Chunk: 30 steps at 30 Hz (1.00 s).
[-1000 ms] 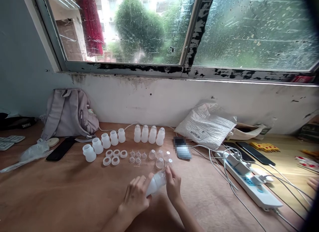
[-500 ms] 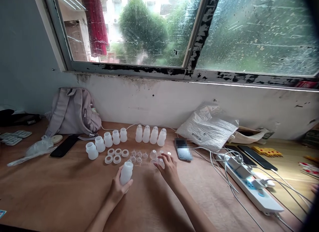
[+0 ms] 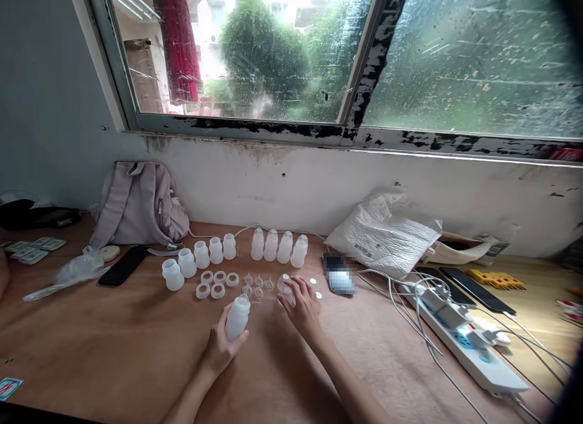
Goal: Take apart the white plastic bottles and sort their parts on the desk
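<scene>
My left hand is wrapped around a frosted white baby bottle, tilted slightly to the right, with a clear nipple at its top. My right hand reaches down over a group of clear dome caps. Its thumb and fingers curve around one clear cap, partly hidden by them. Between the hands and beyond lie several clear nipples. White collar rings are laid out to their left.
Several open bottles stand in a slanting row; capped bottles stand behind the nipples. A phone, silver mailer bag, power strip and loose cables lie right. A backpack and black phone are left.
My right hand has lowered onto the clear caps and its fingers have drawn in around one. My left hand still holds the bottle. The view has shifted slightly.
</scene>
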Motion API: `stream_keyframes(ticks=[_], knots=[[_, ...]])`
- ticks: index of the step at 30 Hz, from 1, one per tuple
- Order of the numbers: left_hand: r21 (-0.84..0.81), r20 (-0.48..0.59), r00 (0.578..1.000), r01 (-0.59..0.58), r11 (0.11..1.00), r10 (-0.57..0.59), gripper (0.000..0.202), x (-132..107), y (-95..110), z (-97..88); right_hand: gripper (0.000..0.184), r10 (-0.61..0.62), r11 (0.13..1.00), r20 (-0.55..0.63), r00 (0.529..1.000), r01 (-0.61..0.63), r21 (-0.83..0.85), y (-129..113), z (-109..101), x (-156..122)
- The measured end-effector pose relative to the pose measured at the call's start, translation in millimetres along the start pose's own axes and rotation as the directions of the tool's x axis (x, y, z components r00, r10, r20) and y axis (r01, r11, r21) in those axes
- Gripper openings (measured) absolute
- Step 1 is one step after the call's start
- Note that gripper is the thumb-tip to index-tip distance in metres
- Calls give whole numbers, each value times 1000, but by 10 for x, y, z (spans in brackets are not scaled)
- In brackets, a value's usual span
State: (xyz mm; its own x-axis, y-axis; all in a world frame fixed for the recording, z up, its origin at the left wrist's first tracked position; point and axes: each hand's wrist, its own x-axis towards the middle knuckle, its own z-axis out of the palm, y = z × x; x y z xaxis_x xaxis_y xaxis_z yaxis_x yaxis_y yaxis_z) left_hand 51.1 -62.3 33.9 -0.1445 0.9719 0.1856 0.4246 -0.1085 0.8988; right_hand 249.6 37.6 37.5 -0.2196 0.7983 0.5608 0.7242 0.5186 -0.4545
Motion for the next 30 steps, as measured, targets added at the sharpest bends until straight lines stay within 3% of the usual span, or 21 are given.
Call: stream_keyframes(ticks=[3, 6, 9, 15, 18, 24, 30], knots=[[92, 14, 998, -57, 994, 56, 47, -20, -16, 51, 30, 98, 921, 184, 978, -159, 356, -263, -62, -60], [225, 72, 994, -91, 970, 77, 49, -64, 5, 149, 30, 134, 840, 375, 917, -306, 448, -477, -41, -131], [241, 173, 984, -91, 966, 50, 49, -109, 116, 224, 31, 201, 814, 353, 914, -356, 458, -562, 19, -171], [82, 345, 936, 48, 995, -74, 34, -122, 330, 231, 35, 254, 772, 343, 904, -404, 491, -520, 4, -176], [46, 352, 930, 99, 994, -109, 26, -122, 330, 280, 35, 287, 771, 348, 893, -431, 468, -509, -5, -178], [82, 184, 978, 81, 993, -95, 35, -126, 359, 420, 31, 309, 755, 343, 887, -448, 478, -499, 45, -167], [-36, 325, 941, 113, 993, -95, 30, -18, 439, 353, 33, 296, 646, 326, 898, -440, 624, -467, -3, -159]])
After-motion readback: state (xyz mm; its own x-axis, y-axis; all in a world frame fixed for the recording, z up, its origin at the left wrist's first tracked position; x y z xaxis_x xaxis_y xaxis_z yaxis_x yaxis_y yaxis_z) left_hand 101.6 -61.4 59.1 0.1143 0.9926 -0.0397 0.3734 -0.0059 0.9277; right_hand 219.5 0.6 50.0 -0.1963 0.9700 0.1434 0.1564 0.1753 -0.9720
